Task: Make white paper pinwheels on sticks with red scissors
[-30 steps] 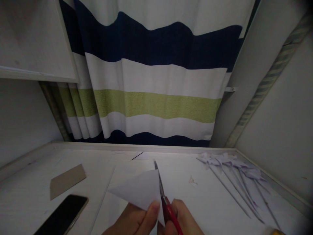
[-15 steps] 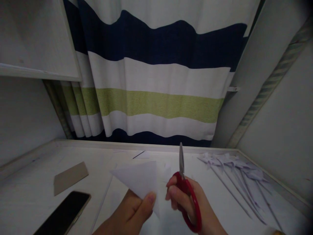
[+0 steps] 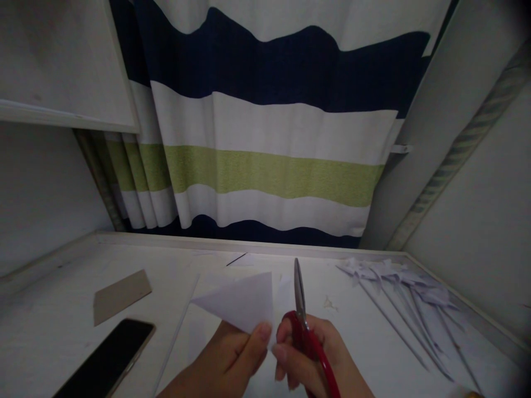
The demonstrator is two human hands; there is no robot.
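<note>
A folded white piece of paper (image 3: pixel 243 301), roughly triangular with its tip to the left, is pinched between the thumb and fingers of my left hand (image 3: pixel 236 354). My right hand (image 3: pixel 309 354) grips red-handled scissors (image 3: pixel 300 290) by the handles. Their blades point up and away from me and look closed. The scissors are just to the right of the paper and do not touch it. My right fingertips are close to my left thumb; whether they touch the paper's lower edge I cannot tell.
A black phone (image 3: pixel 108 359) and a grey-brown card (image 3: pixel 122 297) lie on the left of the white table (image 3: pixel 166 265). Several white paper flowers on long stems (image 3: pixel 398 284) lie at the right. Paper scraps (image 3: pixel 249 260) are near the back edge, below a striped curtain (image 3: pixel 269 177).
My right hand has moved left with the scissors, closer to the paper, and the blades now tilt slightly left. The paper in my left hand has shifted a little to the right.
</note>
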